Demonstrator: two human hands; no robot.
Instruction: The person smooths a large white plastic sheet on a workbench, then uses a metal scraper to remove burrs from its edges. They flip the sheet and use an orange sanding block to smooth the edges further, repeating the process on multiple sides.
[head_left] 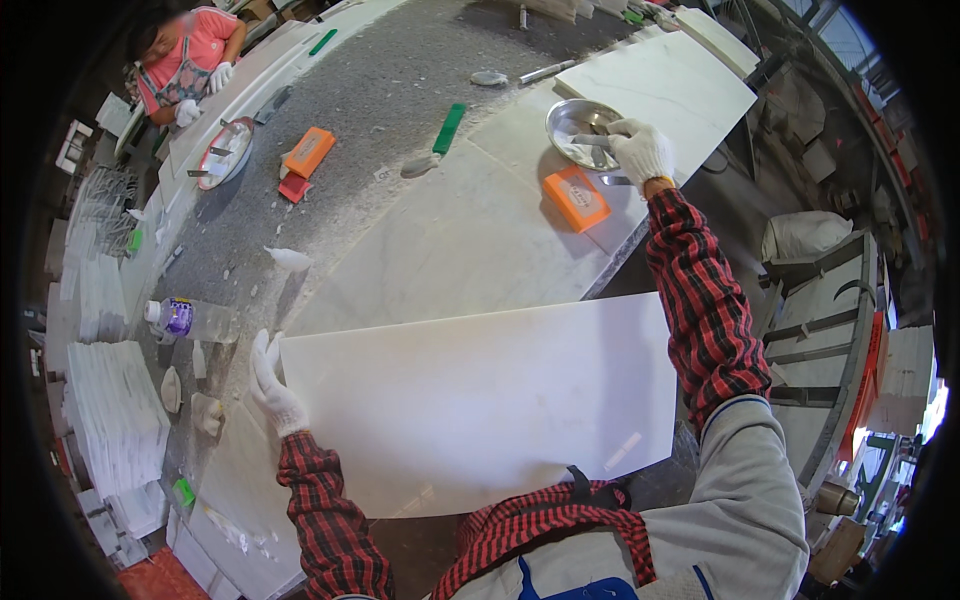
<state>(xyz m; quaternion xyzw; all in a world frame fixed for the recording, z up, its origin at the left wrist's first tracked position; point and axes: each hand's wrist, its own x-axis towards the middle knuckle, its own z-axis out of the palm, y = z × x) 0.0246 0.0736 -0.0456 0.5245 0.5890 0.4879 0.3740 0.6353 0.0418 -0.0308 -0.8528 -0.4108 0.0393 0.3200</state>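
Observation:
A pale, smooth stone slab (480,400) lies in front of me, its near edge against my apron. My left hand (275,390), in a white glove, rests along the slab's left edge with its fingers stretched out. At the far right, my gloved right hand (641,150) is closed at the rim of a round metal bowl (556,128). From its fingers a flat metal scraper blade (589,140) reaches over the bowl; the handle is hidden by the hand. Another flat metal blade (614,180) shows just below that hand. An orange box (577,199) sits beside the bowl.
More pale slabs (430,240) cover the dusty grey table (370,110). A plastic bottle (205,320) lies left of my left hand, near stacked white tiles (115,415). A second orange box (309,152) and a green block (449,128) lie farther back. Another person (190,60) works at far left.

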